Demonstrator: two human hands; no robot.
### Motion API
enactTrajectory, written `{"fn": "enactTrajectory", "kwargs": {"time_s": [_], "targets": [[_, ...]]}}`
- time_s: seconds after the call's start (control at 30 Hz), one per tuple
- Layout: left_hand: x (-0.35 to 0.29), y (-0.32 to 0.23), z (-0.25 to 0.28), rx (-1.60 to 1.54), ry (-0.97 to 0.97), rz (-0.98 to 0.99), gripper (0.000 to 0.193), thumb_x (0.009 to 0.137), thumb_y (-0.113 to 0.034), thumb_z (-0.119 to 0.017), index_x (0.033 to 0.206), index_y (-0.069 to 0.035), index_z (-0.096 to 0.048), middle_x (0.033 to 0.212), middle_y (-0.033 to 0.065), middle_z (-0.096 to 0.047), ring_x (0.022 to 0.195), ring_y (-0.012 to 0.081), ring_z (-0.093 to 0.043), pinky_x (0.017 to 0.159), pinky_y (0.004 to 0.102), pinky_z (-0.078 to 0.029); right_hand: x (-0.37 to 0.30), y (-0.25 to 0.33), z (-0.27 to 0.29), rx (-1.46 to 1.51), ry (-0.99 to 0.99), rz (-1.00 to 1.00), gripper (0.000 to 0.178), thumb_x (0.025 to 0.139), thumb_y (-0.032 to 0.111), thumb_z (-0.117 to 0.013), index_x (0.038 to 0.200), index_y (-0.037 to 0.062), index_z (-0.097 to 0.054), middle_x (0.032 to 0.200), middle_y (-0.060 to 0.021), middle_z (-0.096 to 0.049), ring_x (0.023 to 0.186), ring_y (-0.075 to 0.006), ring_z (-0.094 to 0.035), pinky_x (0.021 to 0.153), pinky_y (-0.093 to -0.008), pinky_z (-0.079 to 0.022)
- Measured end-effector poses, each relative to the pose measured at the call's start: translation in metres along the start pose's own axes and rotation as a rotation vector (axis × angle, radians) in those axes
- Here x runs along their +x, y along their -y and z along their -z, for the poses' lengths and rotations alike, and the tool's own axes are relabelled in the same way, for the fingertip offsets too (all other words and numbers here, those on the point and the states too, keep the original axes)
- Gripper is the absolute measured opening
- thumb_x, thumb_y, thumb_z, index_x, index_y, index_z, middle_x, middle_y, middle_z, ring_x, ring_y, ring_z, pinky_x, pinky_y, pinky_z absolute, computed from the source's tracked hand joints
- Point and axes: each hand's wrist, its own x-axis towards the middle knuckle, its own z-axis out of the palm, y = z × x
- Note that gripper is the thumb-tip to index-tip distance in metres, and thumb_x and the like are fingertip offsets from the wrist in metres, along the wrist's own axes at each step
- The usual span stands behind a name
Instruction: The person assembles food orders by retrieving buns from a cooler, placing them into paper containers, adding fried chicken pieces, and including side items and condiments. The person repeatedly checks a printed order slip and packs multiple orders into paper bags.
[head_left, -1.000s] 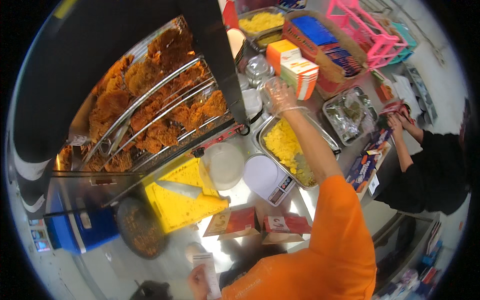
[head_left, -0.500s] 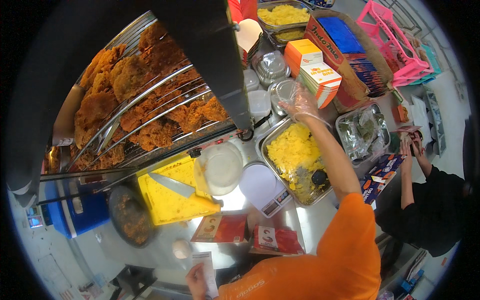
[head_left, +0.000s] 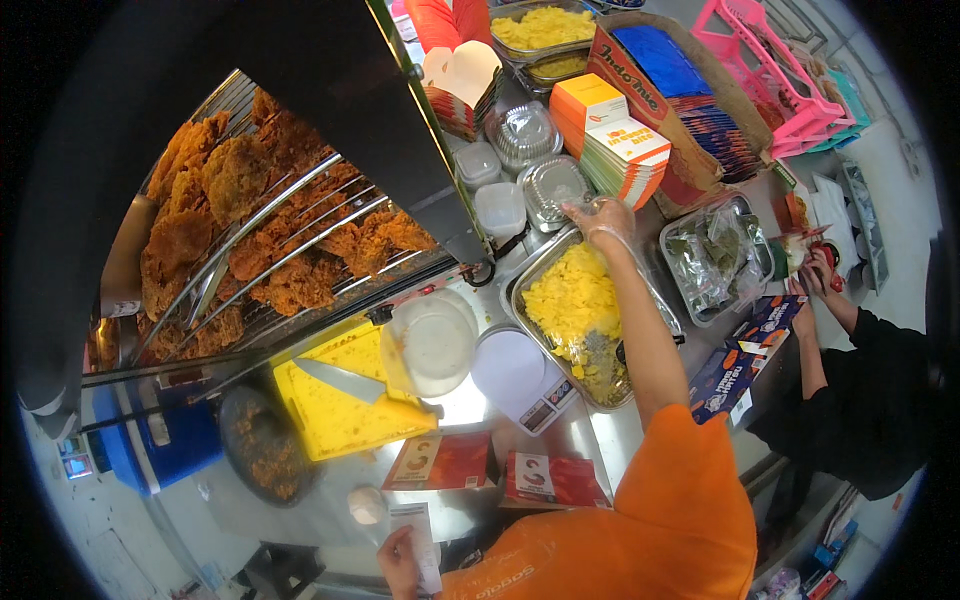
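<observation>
My left hand (head_left: 400, 562) is closed on a white printed paper slip (head_left: 418, 545) at the lower edge. My right hand (head_left: 605, 218), in a clear plastic glove, reaches across a metal tray (head_left: 516, 292) of yellow scrambled-egg-like food (head_left: 572, 300). Its fingers are bent together beside a clear lidded plastic container (head_left: 550, 190) at the tray's far edge. What they grip, if anything, does not show. My forearm covers the tray's right part, where a dark knob or handle partly shows. Left of the tray lies a white kitchen scale (head_left: 512, 370).
A knife (head_left: 340, 380) rests on a yellow cutting board (head_left: 325, 425). Fried chicken (head_left: 260, 210) fills a rack at left. Folded cartons (head_left: 625, 150) and a cardboard box (head_left: 690, 110) stand beyond my right hand. A person in black (head_left: 850, 410) works at right.
My right hand has drawn back slightly from the clear container. The view has shifted a little. At right, the other person's hands have moved; a red-handled tool shows there. My left hand keeps the slip.
</observation>
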Motion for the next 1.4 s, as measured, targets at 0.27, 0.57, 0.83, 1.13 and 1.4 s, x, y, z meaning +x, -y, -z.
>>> {"fn": "enactTrajectory", "kwargs": {"time_s": [0.27, 0.57, 0.83, 1.13, 1.4], "targets": [[-0.002, 0.004, 0.003, 0.049, -0.031, 0.016, 0.023, 0.095, -0.004, -0.055, 0.106, 0.006, -0.072, 0.095, 0.0134, -0.072, 0.089, 0.0181, -0.063, 0.083, 0.0319, -0.05, -0.001, 0.005, 0.011, 0.043, 0.116, -0.111, 0.081, 0.067, 0.068, -0.082, 0.108, -0.0007, -0.073, 0.114, -0.0213, -0.071, 0.105, -0.0342, -0.069, 0.092, -0.0422, -0.053], [-0.002, 0.009, 0.001, 0.049, -0.044, -0.035, 0.022, 0.093, -0.004, -0.056, 0.104, 0.007, -0.072, 0.095, 0.0142, -0.072, 0.09, 0.0188, -0.064, 0.085, 0.0324, -0.05, 0.009, -0.009, 0.01, 0.073, 0.094, -0.107, 0.073, 0.072, 0.069, -0.076, 0.101, 0.0018, -0.075, 0.103, -0.0218, -0.073, 0.1, -0.0366, -0.07, 0.086, -0.0451, -0.054], [0.005, 0.043, 0.005, 0.077, 0.044, 0.078, 0.026, 0.098, -0.014, -0.056, 0.116, -0.003, -0.072, 0.077, 0.0011, -0.063, 0.063, 0.0077, -0.05, 0.055, 0.0255, -0.042, 0.07, 0.066, -0.006, 0.073, -0.122, 0.413, 0.055, 0.086, 0.049, -0.071, 0.114, 0.0016, -0.071, 0.113, -0.0242, -0.069, 0.108, -0.0385, -0.066, 0.095, -0.0465, -0.05], [-0.005, 0.017, 0.009, 0.142, -0.075, -0.026, 0.029, 0.1, -0.016, -0.054, 0.116, -0.001, -0.072, 0.096, 0.0103, -0.073, 0.085, 0.0168, -0.061, 0.079, 0.0314, -0.051, 0.19, 0.14, -0.012, -0.276, 0.155, 0.321, 0.038, 0.083, 0.029, -0.073, 0.109, 0.0015, -0.074, 0.119, -0.0233, -0.069, 0.114, -0.0378, -0.066, 0.092, -0.0452, -0.054], [0.002, 0.004, 0.008, 0.09, -0.091, 0.129, 0.028, 0.099, -0.016, -0.056, 0.115, -0.001, -0.073, 0.09, 0.0043, -0.07, 0.076, 0.013, -0.056, 0.07, 0.0295, -0.049, 0.214, 0.157, -0.01, -0.318, 0.278, 0.359, 0.036, 0.083, 0.025, -0.072, 0.111, 0.0015, -0.075, 0.118, -0.0216, -0.07, 0.11, -0.0367, -0.069, 0.088, -0.0441, -0.054]]}}
